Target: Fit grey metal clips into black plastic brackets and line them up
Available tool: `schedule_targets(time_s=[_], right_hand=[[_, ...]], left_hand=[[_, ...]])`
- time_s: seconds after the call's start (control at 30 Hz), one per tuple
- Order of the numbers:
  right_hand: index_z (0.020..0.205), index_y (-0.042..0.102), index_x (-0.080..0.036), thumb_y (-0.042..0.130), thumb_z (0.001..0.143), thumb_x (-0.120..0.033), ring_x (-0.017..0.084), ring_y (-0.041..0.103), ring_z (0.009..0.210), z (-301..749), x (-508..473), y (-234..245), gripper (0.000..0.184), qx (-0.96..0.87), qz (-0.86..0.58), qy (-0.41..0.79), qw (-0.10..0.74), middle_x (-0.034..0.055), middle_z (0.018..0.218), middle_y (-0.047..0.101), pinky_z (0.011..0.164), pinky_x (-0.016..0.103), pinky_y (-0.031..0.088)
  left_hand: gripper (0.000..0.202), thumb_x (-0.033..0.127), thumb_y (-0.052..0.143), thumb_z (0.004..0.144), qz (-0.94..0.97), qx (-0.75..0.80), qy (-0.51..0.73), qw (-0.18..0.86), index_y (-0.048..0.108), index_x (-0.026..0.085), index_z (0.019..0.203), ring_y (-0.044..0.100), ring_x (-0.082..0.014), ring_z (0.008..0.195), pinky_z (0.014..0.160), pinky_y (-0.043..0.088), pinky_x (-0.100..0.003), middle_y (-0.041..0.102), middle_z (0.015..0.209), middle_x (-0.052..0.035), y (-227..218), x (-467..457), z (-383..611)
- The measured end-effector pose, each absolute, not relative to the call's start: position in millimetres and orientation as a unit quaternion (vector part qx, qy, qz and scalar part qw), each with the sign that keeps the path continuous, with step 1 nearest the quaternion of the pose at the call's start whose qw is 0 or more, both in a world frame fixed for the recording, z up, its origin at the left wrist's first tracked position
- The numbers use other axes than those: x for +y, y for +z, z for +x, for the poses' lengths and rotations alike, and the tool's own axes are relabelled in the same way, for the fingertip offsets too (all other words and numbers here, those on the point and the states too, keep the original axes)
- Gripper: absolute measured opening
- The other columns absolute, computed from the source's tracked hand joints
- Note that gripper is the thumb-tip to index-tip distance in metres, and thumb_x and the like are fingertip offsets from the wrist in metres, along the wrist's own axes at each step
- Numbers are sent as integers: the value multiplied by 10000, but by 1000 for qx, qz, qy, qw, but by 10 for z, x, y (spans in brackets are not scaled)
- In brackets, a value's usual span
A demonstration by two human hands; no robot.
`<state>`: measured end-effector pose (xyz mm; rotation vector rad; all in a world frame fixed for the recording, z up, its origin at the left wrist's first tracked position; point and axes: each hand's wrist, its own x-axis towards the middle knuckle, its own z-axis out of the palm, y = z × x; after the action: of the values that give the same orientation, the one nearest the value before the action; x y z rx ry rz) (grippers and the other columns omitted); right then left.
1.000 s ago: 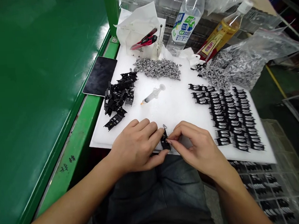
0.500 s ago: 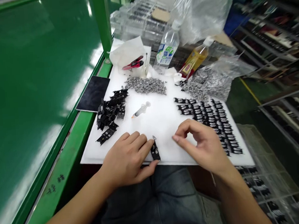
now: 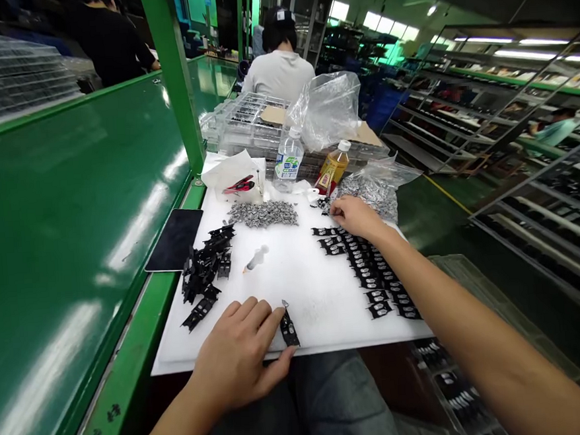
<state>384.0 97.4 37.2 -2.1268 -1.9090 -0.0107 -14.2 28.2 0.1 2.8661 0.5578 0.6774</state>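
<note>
My left hand [image 3: 242,347] grips a small black plastic part [image 3: 288,328] between forefinger and thumb at the front edge of the white board [image 3: 321,308]. A tiny metal-coloured piece shows at the part's far end. My right hand [image 3: 354,215] is stretched to the far right of the board, its fingers bent together at a little heap of small dark pieces [image 3: 323,204]. What its fingertips hold, if anything, is hidden. Rows of black parts with pale metal pieces [image 3: 366,273] lie under and beside my right forearm. A loose pile of black parts [image 3: 205,266] lies at the left.
Grey metal pieces [image 3: 264,214] are heaped at the back, near a syringe [image 3: 256,258] and a tub with red-handled pliers [image 3: 241,185]. Two bottles, a clear one [image 3: 287,161] and a yellow one [image 3: 333,168], stand behind. A tablet [image 3: 175,239] lies left. A person [image 3: 279,69] sits ahead.
My right hand has moved forward from above the board's front to the small dark heap at the back right. My left hand keeps its hold. The head view has tilted up.
</note>
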Motion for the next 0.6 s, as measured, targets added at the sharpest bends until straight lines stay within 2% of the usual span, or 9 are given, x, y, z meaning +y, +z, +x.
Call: schedule_targets(time_s=[0.07,0.2,0.3,0.4,0.6], right_hand=[[1073,701,-159,680,1022,-398,189,689,941,3847,939,379,245,-664,-733,-14,148,54,1065,716,874,396,597],[964,674,-172,600,1016,-238,222,650,891,3711,715,480,112,-680,-707,-32,188,83,966,692,835,393,544],[991,643,-200,544,1020,-193,234,649,868,3373,387,489,104,-709,-674,-15,206,90,982,685,786,382,529],[1038,641,-228,543,1023,-155,236,676,893,2962,68,389,123,-748,-636,26,188,83,1037,701,792,375,547],[1079,657,-220,498,1052,-139,300,672,1008,2739,-21,192,181,-760,-630,24,158,120,1069,709,901,451,534]], left_hand=[[413,418,592,991,953,188,225,76,651,131,1282,618,-271,879,756,478,-437,678,1027,-105,4,279,-143],[408,432,588,995,953,190,219,87,655,138,1271,613,-262,867,740,467,-428,675,1009,-96,13,280,-133],[415,437,581,1001,954,191,212,90,652,140,1282,612,-260,866,730,454,-428,673,1002,-90,13,283,-127],[423,449,586,1001,955,192,207,90,650,146,1289,614,-262,875,734,442,-426,675,1011,-89,14,283,-128],[433,446,597,997,955,190,212,86,647,135,1294,614,-265,876,730,425,-418,680,1003,-93,24,286,-122]])
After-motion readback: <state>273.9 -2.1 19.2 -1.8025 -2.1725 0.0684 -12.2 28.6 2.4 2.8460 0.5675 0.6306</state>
